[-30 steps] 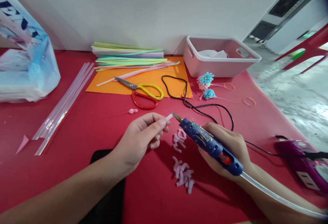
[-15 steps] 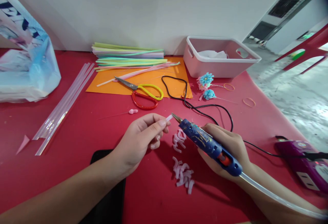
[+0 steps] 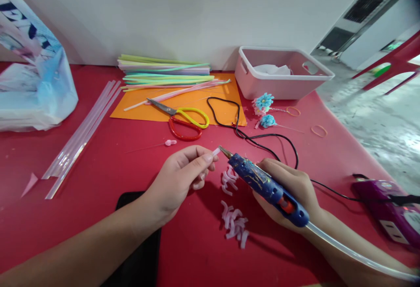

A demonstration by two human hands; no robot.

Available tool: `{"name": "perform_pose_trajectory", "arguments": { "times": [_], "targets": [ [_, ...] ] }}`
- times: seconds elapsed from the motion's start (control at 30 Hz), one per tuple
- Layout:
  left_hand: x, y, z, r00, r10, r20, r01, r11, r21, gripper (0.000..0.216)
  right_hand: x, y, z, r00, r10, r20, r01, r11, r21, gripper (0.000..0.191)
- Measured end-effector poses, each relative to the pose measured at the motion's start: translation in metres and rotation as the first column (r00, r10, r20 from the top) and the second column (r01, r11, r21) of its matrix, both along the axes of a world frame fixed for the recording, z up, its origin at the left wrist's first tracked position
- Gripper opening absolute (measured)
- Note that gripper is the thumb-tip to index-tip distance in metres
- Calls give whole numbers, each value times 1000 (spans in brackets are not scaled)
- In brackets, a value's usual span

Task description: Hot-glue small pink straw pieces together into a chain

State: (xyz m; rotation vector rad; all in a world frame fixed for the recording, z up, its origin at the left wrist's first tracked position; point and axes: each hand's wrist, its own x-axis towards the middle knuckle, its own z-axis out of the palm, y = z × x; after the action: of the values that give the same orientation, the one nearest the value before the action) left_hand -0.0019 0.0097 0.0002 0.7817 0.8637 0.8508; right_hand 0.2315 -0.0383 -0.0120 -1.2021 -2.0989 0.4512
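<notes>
Between the thumb and finger of my left hand (image 3: 183, 175) is pinched a short pale pink strip (image 3: 216, 151), its end sticking out to the right. My right hand (image 3: 290, 188) is wrapped round a blue hot glue gun (image 3: 259, 177), with a clear glue stick (image 3: 354, 256) trailing from its back. The gun's metal nozzle is at the strip's free end; whether they touch I cannot tell. Below the nozzle lie two small heaps of curled pink pieces, an upper heap (image 3: 229, 181) and a lower heap (image 3: 235, 223).
Scissors (image 3: 177, 116) lie partly on an orange sheet (image 3: 131, 107) beside bundled coloured stems (image 3: 167, 70). A pink basket (image 3: 278, 85) stands behind blue flowers (image 3: 264, 100). Clear glue sticks (image 3: 85, 138) and a plastic bag (image 3: 49, 90) are left. A black cord (image 3: 262, 137) loops near a purple power strip (image 3: 390, 212).
The glue gun has shifted very slightly to the left, its nozzle closer to the strip. My left hand has barely moved.
</notes>
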Motion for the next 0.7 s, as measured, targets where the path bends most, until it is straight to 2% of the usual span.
{"name": "perform_pose_trajectory", "arguments": {
  "times": [0.5,0.7],
  "targets": [
    [1,0,0,999,-6,-39,7,1000,26,19,0,1,0,1000,11,7,-11,1000,14,23],
    [0,-1,1,998,-5,-66,8,999,48,21,-3,-3,4,999,-31,-34,29,998,-52,18]
  ]
}}
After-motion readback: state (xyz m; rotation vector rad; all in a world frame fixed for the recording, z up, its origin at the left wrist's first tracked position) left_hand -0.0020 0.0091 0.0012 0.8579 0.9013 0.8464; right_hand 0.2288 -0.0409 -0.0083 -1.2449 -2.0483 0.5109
